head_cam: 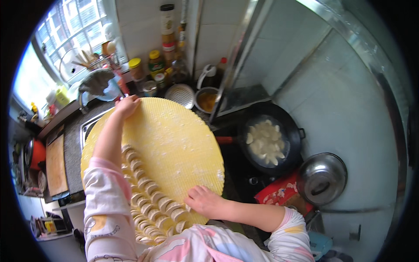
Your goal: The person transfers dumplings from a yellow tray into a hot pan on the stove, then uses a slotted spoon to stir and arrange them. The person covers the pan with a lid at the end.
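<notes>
A large round yellow tray (170, 137) with a ridged, flour-dusted surface lies before me, against my body at its near edge. Rows of uncooked dumplings (154, 196) cover its near left part. My left hand (128, 106) grips the far left rim, fingers over the edge. At the near right part, my right hand (202, 200) rests with curled fingers beside the end of a dumpling row; whether it holds a dumpling is hidden. To the right, a black wok (288, 144) on the stove holds many dumplings (265, 139) in liquid.
A metal lid (322, 178) lies at the right by a red package (278, 195). A steel bowl (207, 98), a perforated dish (180, 95) and jars (135, 67) stand beyond the tray. On the left are a sink edge (85, 126) and a wooden cutting board (56, 163).
</notes>
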The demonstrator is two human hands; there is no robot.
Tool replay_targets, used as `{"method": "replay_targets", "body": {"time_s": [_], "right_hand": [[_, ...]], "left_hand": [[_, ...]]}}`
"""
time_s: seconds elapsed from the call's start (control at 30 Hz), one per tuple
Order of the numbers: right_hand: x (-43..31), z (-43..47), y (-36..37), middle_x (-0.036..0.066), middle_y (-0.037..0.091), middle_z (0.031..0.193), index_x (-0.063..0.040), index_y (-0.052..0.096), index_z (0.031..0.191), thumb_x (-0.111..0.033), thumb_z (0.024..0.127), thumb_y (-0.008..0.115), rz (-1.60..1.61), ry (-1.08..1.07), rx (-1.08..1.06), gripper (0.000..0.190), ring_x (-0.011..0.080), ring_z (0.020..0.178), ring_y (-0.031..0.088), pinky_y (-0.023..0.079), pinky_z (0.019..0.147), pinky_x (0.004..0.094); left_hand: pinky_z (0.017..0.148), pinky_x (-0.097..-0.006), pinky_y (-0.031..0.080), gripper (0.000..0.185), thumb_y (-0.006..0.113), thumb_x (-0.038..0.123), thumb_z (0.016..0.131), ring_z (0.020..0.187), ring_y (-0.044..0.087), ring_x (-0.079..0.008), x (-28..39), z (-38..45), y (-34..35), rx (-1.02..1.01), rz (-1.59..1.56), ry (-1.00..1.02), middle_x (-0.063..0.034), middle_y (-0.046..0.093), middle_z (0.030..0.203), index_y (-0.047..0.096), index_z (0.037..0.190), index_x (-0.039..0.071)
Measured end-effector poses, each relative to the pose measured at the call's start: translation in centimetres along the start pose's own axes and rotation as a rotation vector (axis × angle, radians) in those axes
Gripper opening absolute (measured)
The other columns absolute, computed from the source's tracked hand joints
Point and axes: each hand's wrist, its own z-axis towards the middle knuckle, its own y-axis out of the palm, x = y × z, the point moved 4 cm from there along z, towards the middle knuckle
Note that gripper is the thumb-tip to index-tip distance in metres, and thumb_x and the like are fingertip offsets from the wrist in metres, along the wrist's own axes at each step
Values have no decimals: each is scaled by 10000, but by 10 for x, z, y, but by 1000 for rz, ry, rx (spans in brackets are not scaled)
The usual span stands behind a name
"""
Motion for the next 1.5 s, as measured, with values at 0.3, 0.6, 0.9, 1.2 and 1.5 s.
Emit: {"method": "replay_targets", "body": {"time_s": [0.3,0.6,0.9,1.2,1.5], "right_hand": [[98,-79,-14,31,596,1056,-56,518,1136,-51,863,659,1412,653,540,307,113,922,584,490,799,262],[238,-182,-50,155,596,999,-26,598,991,-5,761,668,-96,954,350,241,346,940,586,489,813,381],[-6,9,-35,148,556,1035,-27,551,1080,-84,721,721,380,125,35,401,317,985,550,456,875,398],[-40,32,4,163,498,1084,-43,486,1123,-119,678,747,262,115,-27,521,340,1032,503,420,892,426],[-39,26,31,174,500,1081,-35,476,1122,-127,724,672,218,6,-14,453,338,1013,509,421,868,422]], "left_hand": [[960,-454,396,453,461,467,919,1139,583,-276,-2,-7,-9,26,-19,-20,-106,654,1169,636,1184,145],[916,-472,469,545,465,543,904,1083,604,-350,-4,-4,-15,-7,4,-7,-173,644,1161,658,1108,75],[906,-476,441,580,443,627,895,1128,585,-308,-10,-30,-22,12,18,-74,-123,648,1172,630,1149,141],[987,-520,372,577,414,608,918,1217,540,-267,-13,-35,-21,-48,14,-133,-82,599,1285,602,1221,155],[901,-458,453,548,496,561,903,1059,610,-337,-27,-22,-11,-9,-113,-51,-175,662,1094,659,1079,68]]}}
